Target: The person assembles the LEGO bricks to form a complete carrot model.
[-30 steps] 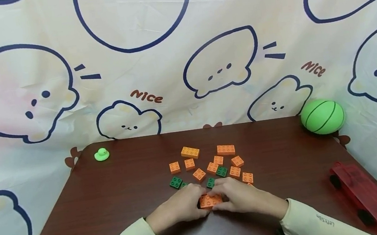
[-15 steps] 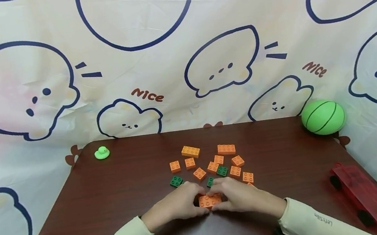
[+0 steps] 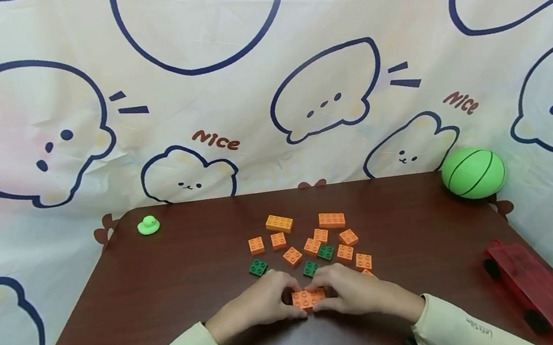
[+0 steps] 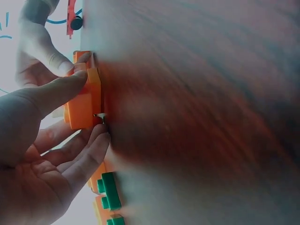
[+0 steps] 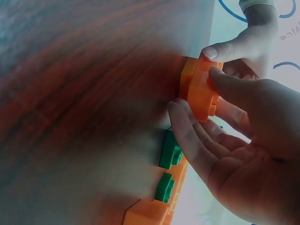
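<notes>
Both hands hold a small stack of orange toy building bricks (image 3: 308, 299) at the near middle of the table. The left hand (image 3: 268, 299) pinches its left end, thumb on the near side and fingers behind. Mirroring it, the right hand (image 3: 348, 289) grips the right end the same way. From the left wrist view, an upper orange brick (image 4: 80, 108) sits over a lower orange brick (image 4: 97, 89) close to the tabletop. The right wrist view shows the same two layers, with the thumb on the upper brick (image 5: 200, 93). Fingertips hide parts of the stack.
Just beyond the hands lie loose orange bricks (image 3: 292, 256) and green bricks (image 3: 325, 251), with longer orange ones (image 3: 332, 220) farther back. A green toy duck (image 3: 148, 225) is at back left, a green ball (image 3: 473, 173) at back right, a red toy car (image 3: 539, 283) at right.
Both hands and the stack have shifted slightly toward the person, uncovering more of a green brick behind them. The grip looks the same.
</notes>
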Demonstrator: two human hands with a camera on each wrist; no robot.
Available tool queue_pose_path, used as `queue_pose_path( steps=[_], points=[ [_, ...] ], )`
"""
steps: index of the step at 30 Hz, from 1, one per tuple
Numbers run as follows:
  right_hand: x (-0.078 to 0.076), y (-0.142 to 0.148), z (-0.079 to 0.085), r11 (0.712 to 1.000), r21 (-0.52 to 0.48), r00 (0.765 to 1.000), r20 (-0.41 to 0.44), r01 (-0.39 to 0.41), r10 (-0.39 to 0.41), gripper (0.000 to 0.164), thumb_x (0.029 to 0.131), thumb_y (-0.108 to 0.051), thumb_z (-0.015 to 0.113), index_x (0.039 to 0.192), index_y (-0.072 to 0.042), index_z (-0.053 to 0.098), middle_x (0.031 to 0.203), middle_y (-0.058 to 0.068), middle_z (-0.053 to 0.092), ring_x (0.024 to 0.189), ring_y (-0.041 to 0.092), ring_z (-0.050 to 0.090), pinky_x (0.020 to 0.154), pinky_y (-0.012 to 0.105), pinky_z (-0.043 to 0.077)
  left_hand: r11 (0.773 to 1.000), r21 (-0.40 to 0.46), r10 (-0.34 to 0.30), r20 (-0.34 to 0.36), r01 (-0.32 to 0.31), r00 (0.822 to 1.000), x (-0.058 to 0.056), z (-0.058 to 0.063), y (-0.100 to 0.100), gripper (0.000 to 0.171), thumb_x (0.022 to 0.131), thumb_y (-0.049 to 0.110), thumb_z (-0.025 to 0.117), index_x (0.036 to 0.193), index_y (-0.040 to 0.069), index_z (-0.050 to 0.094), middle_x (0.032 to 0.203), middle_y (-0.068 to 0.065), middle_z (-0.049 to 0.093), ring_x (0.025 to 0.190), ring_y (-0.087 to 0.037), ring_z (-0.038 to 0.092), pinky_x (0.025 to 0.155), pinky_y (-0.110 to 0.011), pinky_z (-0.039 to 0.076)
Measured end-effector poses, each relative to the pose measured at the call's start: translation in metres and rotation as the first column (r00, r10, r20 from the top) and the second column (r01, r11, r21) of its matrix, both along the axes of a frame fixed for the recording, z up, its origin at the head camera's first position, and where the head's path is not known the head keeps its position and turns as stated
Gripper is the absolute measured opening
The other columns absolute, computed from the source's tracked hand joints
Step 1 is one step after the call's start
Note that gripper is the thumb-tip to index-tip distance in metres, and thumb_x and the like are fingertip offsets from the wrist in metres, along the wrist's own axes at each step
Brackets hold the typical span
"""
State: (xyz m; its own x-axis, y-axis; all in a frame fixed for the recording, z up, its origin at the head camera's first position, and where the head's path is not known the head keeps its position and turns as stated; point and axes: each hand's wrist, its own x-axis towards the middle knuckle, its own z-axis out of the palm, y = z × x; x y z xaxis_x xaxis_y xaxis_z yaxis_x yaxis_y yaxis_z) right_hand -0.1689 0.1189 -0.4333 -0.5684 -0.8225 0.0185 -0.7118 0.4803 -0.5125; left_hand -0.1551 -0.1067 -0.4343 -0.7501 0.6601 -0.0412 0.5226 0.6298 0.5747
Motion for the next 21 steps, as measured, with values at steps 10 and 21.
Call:
queue_pose_path(
  steps=[10,21],
  points=[
    [-0.001,0.006,0.000,0.999,-0.023,0.998,0.048,0.036,-0.035,0.030,0.087,-0.035,0.067,0.113,-0.018,0.069,0.100,-0.010,0.066,0.081,0.004,0.057,0.069,0.018,0.048,1.000,-0.028,0.013,0.007,-0.013,1.000,0.000,0.004,0.007,0.033,0.078,0.040,0.076,0.101,0.017,0.072,0.095,0.011,0.069,0.083,-0.002,0.058,0.072,-0.021,0.044],
    [-0.006,0.004,-0.003,0.999,-0.046,0.999,0.039,0.005,-0.004,0.030,0.086,-0.035,0.069,0.112,-0.019,0.069,0.098,-0.010,0.065,0.073,0.005,0.055,0.061,0.014,0.044,0.999,0.001,0.032,-0.052,-0.032,0.998,-0.008,0.014,0.002,0.051,0.085,0.052,0.064,0.120,0.015,0.065,0.089,0.008,0.068,0.071,-0.001,0.058,0.065,-0.021,0.048]
  ],
)
